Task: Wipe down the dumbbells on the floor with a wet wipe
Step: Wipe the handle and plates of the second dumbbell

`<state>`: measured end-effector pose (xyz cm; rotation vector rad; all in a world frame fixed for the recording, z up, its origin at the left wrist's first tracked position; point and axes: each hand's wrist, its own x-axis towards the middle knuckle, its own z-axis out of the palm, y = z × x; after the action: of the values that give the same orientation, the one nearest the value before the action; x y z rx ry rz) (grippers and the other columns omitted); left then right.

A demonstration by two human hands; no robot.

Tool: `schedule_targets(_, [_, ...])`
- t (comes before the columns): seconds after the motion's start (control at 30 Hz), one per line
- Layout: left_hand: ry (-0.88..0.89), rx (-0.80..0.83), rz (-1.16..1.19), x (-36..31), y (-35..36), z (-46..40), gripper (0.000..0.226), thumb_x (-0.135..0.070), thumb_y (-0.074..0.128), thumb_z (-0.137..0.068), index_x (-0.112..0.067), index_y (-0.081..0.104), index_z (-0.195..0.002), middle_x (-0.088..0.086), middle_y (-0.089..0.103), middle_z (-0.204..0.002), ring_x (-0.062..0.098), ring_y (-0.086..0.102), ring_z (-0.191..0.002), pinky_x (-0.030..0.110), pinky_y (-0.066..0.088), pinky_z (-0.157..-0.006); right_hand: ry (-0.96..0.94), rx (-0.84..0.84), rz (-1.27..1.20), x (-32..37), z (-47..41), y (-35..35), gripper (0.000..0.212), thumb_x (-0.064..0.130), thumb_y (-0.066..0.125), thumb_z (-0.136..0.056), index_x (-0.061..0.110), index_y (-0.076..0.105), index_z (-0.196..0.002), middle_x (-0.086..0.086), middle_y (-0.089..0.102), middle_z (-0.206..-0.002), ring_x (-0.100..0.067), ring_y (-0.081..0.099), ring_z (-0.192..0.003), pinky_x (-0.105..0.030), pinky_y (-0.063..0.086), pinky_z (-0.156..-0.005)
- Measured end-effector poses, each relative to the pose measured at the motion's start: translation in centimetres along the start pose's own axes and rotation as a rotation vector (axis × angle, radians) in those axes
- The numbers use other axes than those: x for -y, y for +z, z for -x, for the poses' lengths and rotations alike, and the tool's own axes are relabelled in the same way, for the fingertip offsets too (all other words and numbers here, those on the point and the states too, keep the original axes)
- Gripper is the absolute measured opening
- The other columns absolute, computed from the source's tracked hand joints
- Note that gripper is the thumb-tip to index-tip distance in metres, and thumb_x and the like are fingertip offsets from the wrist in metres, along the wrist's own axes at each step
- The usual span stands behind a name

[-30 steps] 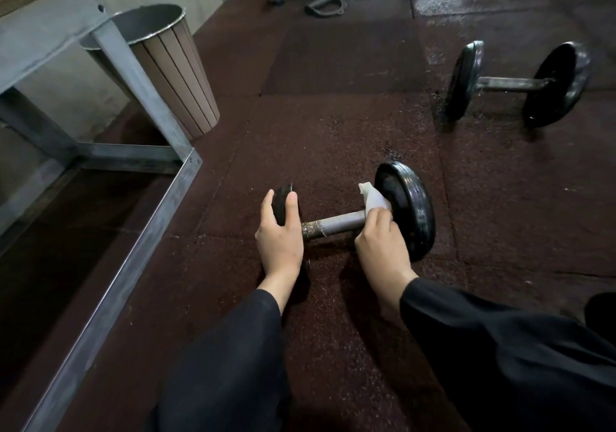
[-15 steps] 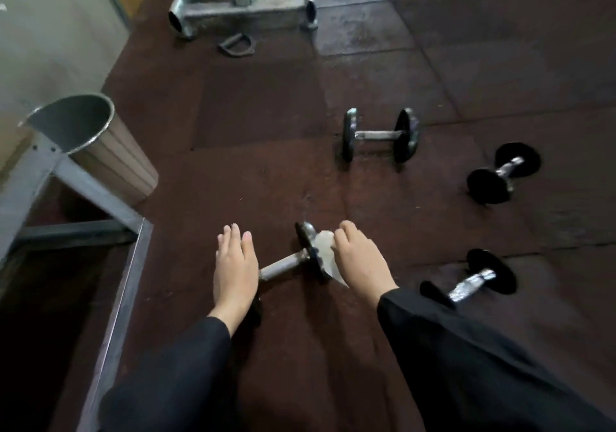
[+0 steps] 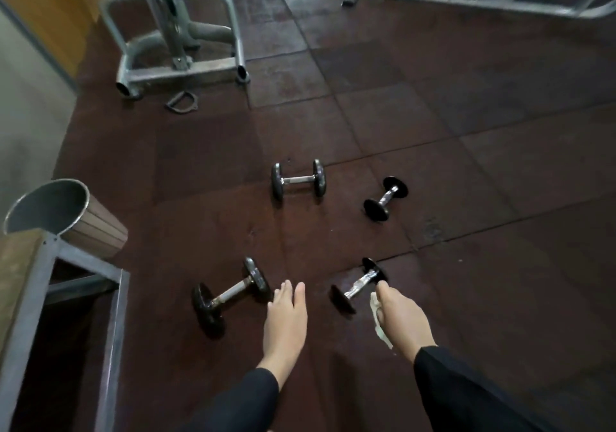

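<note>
- We see four dumbbells on the floor (image 3: pixel 433 131): the largest dumbbell (image 3: pixel 230 295) at 8 o'clock, the small dumbbell (image 3: pixel 358 285) at 5 o'clock.
- Our left hand (image 3: pixel 286 323) hangs flat, grip released.
- Our right hand (image 3: pixel 401 318) grasps the wet wipe (image 3: pixel 378 320) beside that small dumbbell.

Dark rubber-tiled floor (image 3: pixel 466 114), metal bin (image 3: pixel 63 218), machine frame (image 3: pixel 180 68)

four black dumbbells (image 3: pixel 231 294) lie scattered on floor; crumpled white wipe (image 3: pixel 380 321).

Metal-rimmed bin (image 3: pixel 66 221) at left, grey machine base (image 3: pixel 176 64) beyond, D-handle (image 3: pixel 182 102) nr it
</note>
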<state>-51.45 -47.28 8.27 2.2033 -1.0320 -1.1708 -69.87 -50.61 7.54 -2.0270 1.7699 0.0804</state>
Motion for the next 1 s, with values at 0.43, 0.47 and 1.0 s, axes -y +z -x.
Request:
schedule_targets(0.43, [-0.153, -0.133, 0.18, -6.8, 12.1, 7.2, 0.048, -0.031, 0.027, -0.101, -0.006, 0.044, -0.138, 0.011, 0.044, -0.145, 0.024, 0.034, -0.138, 0.029, 0.026, -0.107, -0.255, 0.264, 0.181, -12.1, 2.7, -6.3, 0.013, 0.002, 0.039, -0.089, 0.012, 0.04, -0.097, -0.011, 0.045, -0.095, -0.033, 0.057, -0.093, -0.031, 0.028, -0.064])
schedule_targets(0.47, [-0.168, -0.141, 0.175, -6.8, 12.6, 7.1, 0.047, -0.031, 0.027, -0.101, -0.005, 0.046, -0.136, 0.013, 0.046, -0.143, 0.025, 0.037, -0.136, 0.029, 0.028, -0.105, -0.257, 0.263, 0.177, -12.5, 2.2, -6.1, 0.011, 0.004, 0.038, -0.09, 0.012, 0.04, -0.097, -0.011, 0.046, -0.096, -0.033, 0.057, -0.094, -0.031, 0.029, -0.064])
schedule_targets(1.0, [-0.38, -0.166, 0.178, -6.4, 18.2, -1.5, 0.05, -0.036, 0.024, -0.101, -0.005, 0.06, -0.117, 0.012, 0.062, -0.121, 0.028, 0.053, -0.117, 0.029, 0.035, -0.086, -0.267, 0.345, 0.05, -14.4, -9.7, -0.6, 0.009, 0.007, 0.049, -0.089, 0.009, 0.044, -0.097, -0.006, 0.053, -0.096, -0.029, 0.059, -0.091, -0.029, 0.038, -0.066])
